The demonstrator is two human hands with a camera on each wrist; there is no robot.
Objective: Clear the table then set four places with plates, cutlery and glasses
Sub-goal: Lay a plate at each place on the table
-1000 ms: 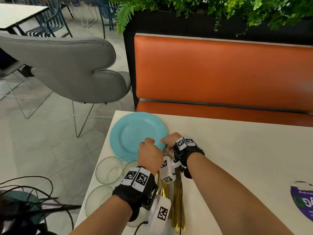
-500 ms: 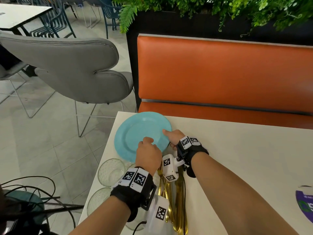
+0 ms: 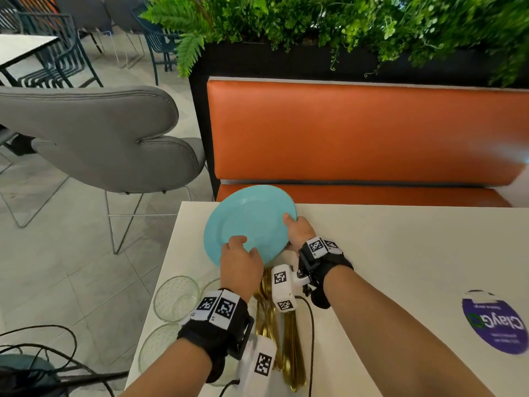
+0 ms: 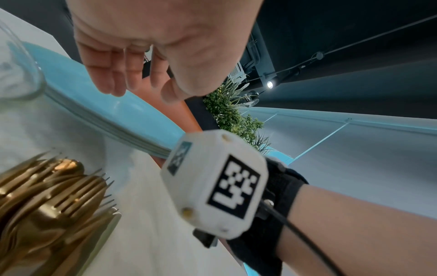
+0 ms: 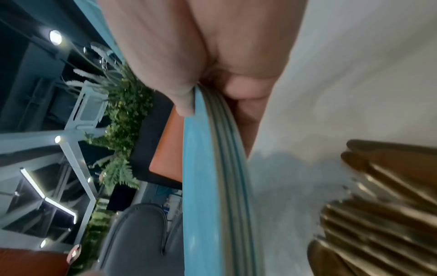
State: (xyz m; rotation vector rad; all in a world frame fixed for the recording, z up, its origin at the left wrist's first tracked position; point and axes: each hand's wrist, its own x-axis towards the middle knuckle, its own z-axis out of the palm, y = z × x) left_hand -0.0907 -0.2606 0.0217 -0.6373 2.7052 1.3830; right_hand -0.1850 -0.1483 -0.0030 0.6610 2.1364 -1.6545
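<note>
Plate stack (image 3: 249, 222) now tilted up off the table (image 3: 400, 253).
My right hand (image 3: 299, 232) grips its rim; left hand (image 3: 240, 265) loose, fingers over its edge.

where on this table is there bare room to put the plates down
Bare tabletop runs right of the right hand, from the far edge by the orange bench toward the purple sticker. The near-left corner is crowded: the blue plates, lifted at their right rim, then glasses along the left edge and the gold cutlery beside the left hand.

purple sticker (image 3: 494, 322) on table (image 3: 400, 253) – upside-down "ClayGo"
</note>
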